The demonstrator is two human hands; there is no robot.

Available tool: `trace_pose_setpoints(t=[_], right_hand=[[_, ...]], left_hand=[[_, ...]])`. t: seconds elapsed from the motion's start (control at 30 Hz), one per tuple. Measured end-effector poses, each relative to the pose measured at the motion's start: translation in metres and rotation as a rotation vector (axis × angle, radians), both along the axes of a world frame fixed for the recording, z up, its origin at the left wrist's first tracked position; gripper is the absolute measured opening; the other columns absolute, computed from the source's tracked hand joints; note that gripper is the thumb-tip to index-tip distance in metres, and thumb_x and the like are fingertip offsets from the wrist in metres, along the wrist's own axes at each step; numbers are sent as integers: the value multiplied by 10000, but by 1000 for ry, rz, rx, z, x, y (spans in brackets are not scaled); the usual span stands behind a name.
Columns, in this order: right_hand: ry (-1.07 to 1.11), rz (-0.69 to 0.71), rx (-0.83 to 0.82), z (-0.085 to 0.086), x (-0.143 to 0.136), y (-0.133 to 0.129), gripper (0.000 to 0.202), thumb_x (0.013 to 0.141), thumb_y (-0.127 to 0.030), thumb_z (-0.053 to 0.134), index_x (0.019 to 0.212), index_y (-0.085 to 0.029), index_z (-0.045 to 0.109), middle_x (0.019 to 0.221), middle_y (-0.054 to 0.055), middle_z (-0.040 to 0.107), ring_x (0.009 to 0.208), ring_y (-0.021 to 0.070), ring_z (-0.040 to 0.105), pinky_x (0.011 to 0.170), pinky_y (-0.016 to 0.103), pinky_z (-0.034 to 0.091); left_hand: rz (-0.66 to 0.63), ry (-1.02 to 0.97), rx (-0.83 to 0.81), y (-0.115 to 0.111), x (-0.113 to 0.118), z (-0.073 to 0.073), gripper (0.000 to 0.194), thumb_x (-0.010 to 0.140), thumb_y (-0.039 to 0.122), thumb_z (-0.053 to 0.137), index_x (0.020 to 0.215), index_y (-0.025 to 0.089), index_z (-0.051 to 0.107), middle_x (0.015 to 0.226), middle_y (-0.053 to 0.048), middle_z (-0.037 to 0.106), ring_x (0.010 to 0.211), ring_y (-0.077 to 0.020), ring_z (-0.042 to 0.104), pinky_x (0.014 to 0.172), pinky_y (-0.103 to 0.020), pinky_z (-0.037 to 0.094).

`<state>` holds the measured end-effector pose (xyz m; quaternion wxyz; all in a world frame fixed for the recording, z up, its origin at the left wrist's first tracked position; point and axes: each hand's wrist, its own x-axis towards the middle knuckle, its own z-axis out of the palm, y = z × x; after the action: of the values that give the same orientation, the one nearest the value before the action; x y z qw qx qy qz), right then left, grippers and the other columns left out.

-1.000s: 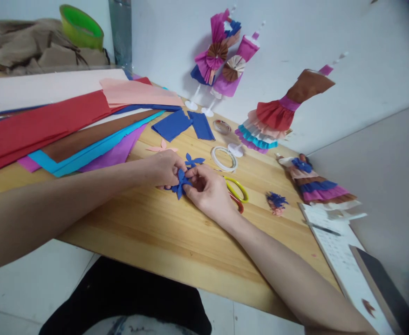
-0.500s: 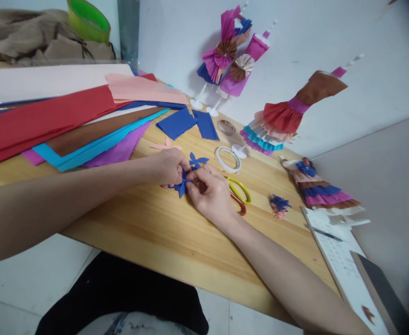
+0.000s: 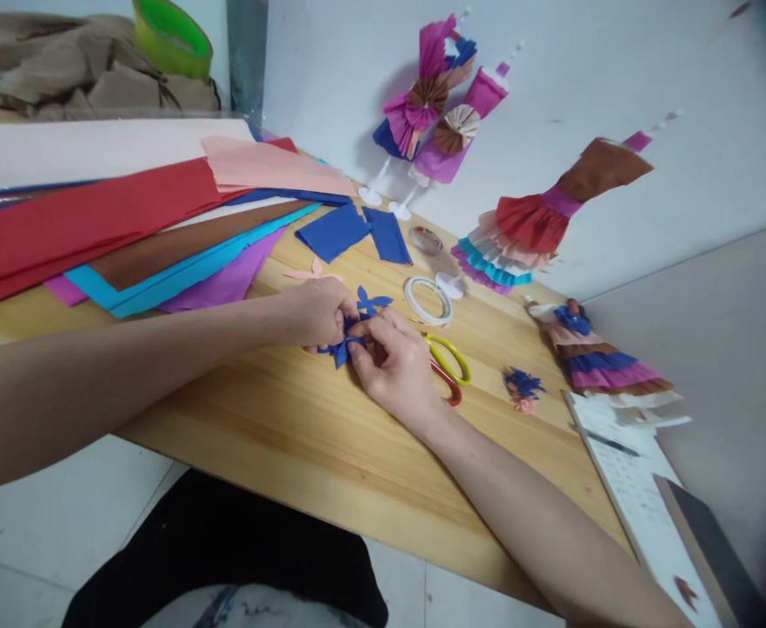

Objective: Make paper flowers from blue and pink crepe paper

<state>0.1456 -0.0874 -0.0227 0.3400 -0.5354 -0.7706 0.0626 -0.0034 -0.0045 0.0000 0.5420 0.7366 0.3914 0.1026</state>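
Note:
My left hand (image 3: 323, 314) and my right hand (image 3: 400, 359) meet low over the table, fingertips pinched on a blue crepe paper flower cutout (image 3: 342, 352). Its pointed petals stick out below and between the fingers; the rest is covered by them. Just beyond, another blue petal cutout (image 3: 373, 301) lies flat on the wood. Behind my left hand is a pink petal cutout (image 3: 316, 270), partly hidden. Scissors with yellow and red handles (image 3: 449, 359) lie beside my right hand, their blades covered by it.
Folded coloured paper sheets (image 3: 95, 209) spread over the left. Blue paper pieces (image 3: 334, 232), a white tape roll (image 3: 427, 301) and a small blue-pink paper bunch (image 3: 523, 385) lie on the table. Stands with paper dresses (image 3: 540, 209) line the wall. A notebook (image 3: 618, 462) lies at right.
The camera view has shifted slightly. Both hands keep the same pinch on the blue flower cutout, with almost no visible movement.

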Motion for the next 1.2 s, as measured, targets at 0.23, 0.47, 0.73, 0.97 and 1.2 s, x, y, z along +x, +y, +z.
trace_pose_setpoints(t=[0.23, 0.47, 0.73, 0.97, 1.2], right_hand=[[-7, 16, 18, -1, 1, 0, 89, 837, -157, 551, 829, -207, 624, 821, 42, 580, 693, 156, 554, 611, 287, 460], [-12, -1, 6, -2, 2, 0, 80, 829, -155, 558, 795, -196, 618, 766, 26, 545, 672, 149, 536, 608, 279, 449], [34, -3, -20, -3, 2, 1, 95, 813, -150, 559, 843, -196, 635, 785, 30, 569, 664, 146, 551, 612, 277, 457], [22, 3, 16, -3, 3, 1, 97, 799, -127, 561, 825, -184, 635, 752, 26, 567, 651, 146, 548, 601, 271, 455], [46, 31, 8, -6, 4, 1, 156, 781, -76, 538, 839, -187, 632, 779, 32, 583, 667, 148, 558, 617, 278, 468]], left_hand=[[-5, 114, 172, -1, 0, 0, 304, 710, 30, 553, 964, 91, 709, 513, 43, 519, 397, -88, 484, 394, -176, 392], [-31, 148, 397, 2, -3, 0, 276, 676, 35, 575, 877, 118, 744, 588, 15, 621, 517, -104, 541, 712, -266, 509], [93, 90, 484, 10, -11, 28, 268, 681, 146, 670, 934, 117, 752, 787, -26, 701, 667, -126, 601, 657, -221, 469], [-144, 123, 490, 11, -7, 13, 65, 643, 102, 640, 672, 142, 682, 529, 41, 595, 545, -103, 540, 776, -278, 506], [-129, 181, 656, 4, -5, 3, 75, 666, 70, 621, 683, 135, 655, 565, 42, 575, 591, -112, 557, 885, -331, 482]])
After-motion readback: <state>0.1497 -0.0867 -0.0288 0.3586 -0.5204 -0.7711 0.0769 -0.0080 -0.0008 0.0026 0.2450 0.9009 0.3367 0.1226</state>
